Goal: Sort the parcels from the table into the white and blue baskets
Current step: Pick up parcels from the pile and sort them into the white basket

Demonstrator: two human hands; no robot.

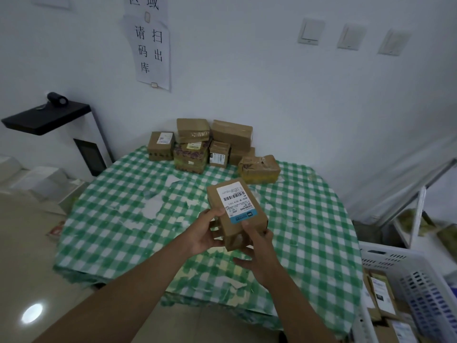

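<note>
A small brown cardboard parcel with a white barcode label and a blue strip is held above the green-checked table, label facing up. My left hand grips its left side, thumb on top. My right hand holds its near right corner, fingers curled under it. A pile of several brown parcels sits at the table's far edge against the wall. The white basket stands at the lower right with several parcels inside. A blue basket edge shows at the far right.
A black-topped white stand with a dark roll on it is at the left. White boxes lie on the floor beside it. A shelf frame stands at the right, behind the baskets. The tablecloth is torn in places.
</note>
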